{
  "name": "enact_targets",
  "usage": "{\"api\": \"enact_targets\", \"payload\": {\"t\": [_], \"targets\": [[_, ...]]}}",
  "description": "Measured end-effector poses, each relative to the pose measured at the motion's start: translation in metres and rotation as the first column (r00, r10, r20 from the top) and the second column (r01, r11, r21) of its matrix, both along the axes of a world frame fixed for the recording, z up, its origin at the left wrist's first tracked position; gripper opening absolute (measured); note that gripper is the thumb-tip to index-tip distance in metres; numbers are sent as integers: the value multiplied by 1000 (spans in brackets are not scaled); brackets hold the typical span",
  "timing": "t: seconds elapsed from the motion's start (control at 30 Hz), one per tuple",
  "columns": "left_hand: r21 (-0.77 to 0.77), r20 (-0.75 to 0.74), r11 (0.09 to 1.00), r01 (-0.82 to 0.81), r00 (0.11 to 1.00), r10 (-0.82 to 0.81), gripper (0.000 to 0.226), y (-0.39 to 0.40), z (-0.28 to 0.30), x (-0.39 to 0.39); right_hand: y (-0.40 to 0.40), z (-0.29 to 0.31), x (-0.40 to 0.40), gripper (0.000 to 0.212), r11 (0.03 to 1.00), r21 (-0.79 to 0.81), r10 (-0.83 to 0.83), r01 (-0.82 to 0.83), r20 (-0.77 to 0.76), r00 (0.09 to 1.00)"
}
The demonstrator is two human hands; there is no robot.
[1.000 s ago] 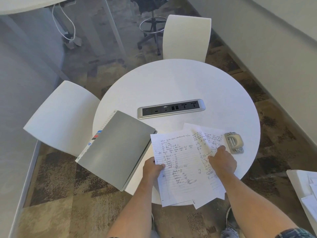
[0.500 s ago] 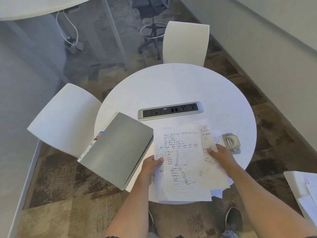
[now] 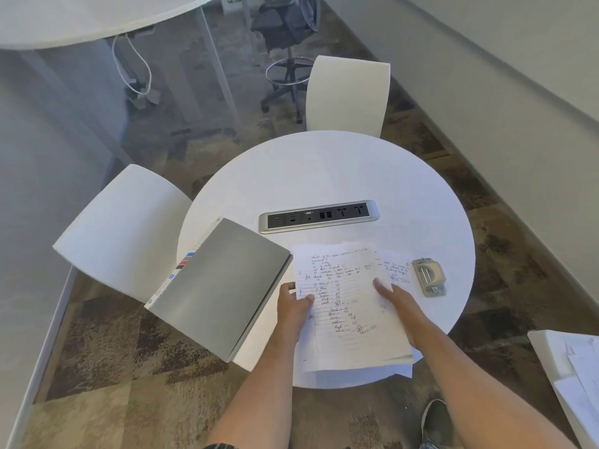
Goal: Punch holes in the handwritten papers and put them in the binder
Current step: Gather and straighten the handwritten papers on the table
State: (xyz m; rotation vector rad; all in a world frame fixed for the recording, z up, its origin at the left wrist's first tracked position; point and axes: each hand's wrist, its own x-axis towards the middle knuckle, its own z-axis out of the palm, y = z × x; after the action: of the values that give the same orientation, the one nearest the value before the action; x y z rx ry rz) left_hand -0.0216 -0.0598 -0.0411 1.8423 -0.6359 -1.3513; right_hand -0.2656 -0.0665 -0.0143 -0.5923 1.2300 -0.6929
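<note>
A stack of handwritten papers (image 3: pixel 346 286) lies at the near side of the round white table (image 3: pixel 324 170), hanging over its edge. My left hand (image 3: pixel 293 304) pinches the stack's left edge with the thumb on top. My right hand (image 3: pixel 393 298) rests on the stack's right side, its fingers lying across the top sheet. A closed grey binder (image 3: pixel 220 283) with coloured tabs lies to the left, partly off the table. A small grey hole punch (image 3: pixel 428 276) sits to the right of the papers, apart from both hands.
A silver power strip (image 3: pixel 319 216) is set into the table's middle. White chairs stand at the left (image 3: pixel 123 228) and far side (image 3: pixel 348 95). Another surface with papers (image 3: pixel 573 374) shows at the lower right. My shoe (image 3: pixel 436 422) is on the carpet.
The spread sheets have been gathered into one stack. My right hand moved left from the loose right-hand sheets onto the stack. The left hand kept its hold on the left edge.
</note>
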Motion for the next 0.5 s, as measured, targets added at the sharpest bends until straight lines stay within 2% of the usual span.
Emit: {"api": "enact_targets", "payload": {"t": [0.13, 0.17, 0.23, 0.3, 0.4, 0.5], "targets": [[-14, -1, 998, 59, 998, -59, 38, -1, 2, -13, 7, -7, -8, 36, 998, -64, 19, -28, -137, 990], [-19, 37, 996, 82, 996, -81, 34, -2, 2, -15, 8, -8, -12, 35, 998, -59, -3, -6, -153, 988], [-20, 206, 989, 147, 969, -140, 22, 0, 2, -20, 10, -9, -20, 31, 997, -57, -52, 42, -189, 981], [-14, 395, 978, 207, 900, -185, 21, 7, -4, -24, 12, -10, -28, 28, 995, -66, -93, 79, -230, 969], [113, 575, 954, 279, 764, -292, 11, 22, -17, -30, 17, -13, -42, 25, 990, -71, -139, 124, -306, 942], [240, 659, 900, 365, 620, -427, 35, 30, -25, -39, 23, -17, -54, 24, 988, -63, -152, 138, -345, 926]]}}
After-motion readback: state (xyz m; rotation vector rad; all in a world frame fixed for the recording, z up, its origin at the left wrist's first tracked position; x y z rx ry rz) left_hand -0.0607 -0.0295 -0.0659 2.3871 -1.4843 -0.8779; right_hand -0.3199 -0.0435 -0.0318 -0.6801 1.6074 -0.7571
